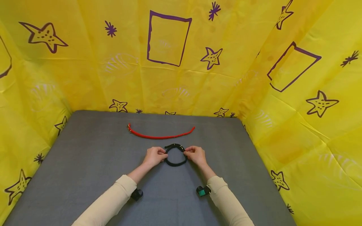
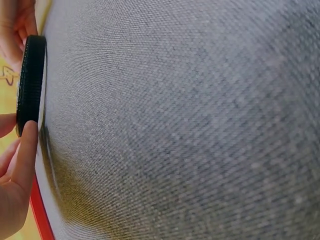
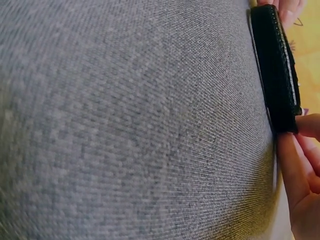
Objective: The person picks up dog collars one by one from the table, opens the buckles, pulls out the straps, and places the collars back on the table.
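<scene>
A black collar [image 1: 176, 164] forms a closed ring on the grey tabletop, its buckle and free end on the far side. My left hand [image 1: 154, 156] pinches the ring's left side between thumb and fingers. On the opposite side, my right hand [image 1: 197, 154] pinches it near the buckle. Both wrist views show the black band standing on its edge, low against the surface; its stitched outer face [image 3: 272, 65] shows in the right one. Behind the ring lies a red collar [image 1: 158, 137], unfastened in a shallow curve, its buckle end at the left.
The grey tabletop [image 1: 93, 157] reaches back to yellow curtains [image 1: 130, 78] printed with stars and frames, which also hang along its left and right sides. Dark wrist devices [image 1: 203, 191] sit below both cuffs, close over the table.
</scene>
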A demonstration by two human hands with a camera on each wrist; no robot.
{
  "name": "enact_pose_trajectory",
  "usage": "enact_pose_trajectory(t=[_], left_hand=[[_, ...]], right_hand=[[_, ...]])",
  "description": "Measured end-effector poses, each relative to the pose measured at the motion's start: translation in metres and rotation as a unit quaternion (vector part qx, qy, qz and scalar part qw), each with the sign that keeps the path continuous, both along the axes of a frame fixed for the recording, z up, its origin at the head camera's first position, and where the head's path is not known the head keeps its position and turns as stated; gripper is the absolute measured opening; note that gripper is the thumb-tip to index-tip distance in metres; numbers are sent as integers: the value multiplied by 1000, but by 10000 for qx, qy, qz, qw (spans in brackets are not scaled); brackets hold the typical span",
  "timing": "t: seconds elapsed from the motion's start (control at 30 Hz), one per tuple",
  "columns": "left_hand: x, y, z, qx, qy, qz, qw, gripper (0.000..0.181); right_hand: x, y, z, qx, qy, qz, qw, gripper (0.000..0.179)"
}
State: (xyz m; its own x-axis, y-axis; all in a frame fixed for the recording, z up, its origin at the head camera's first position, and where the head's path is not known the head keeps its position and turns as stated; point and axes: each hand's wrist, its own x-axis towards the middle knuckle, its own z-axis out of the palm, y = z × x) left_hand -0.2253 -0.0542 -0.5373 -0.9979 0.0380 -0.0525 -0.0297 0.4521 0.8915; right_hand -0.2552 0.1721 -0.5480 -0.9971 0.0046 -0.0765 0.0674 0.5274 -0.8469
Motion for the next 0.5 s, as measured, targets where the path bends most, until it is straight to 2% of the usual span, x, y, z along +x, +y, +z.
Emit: enact_pose_trajectory(t=[0.23, 0.5], left_hand=[[4, 0, 3, -6, 125, 38, 9999, 18], [7, -5, 5, -247, 567, 245, 9978, 17]], right_hand=[[2, -3, 1, 84, 267, -58, 9996, 11], [1, -9, 6, 242, 786, -6, 9966, 9]])
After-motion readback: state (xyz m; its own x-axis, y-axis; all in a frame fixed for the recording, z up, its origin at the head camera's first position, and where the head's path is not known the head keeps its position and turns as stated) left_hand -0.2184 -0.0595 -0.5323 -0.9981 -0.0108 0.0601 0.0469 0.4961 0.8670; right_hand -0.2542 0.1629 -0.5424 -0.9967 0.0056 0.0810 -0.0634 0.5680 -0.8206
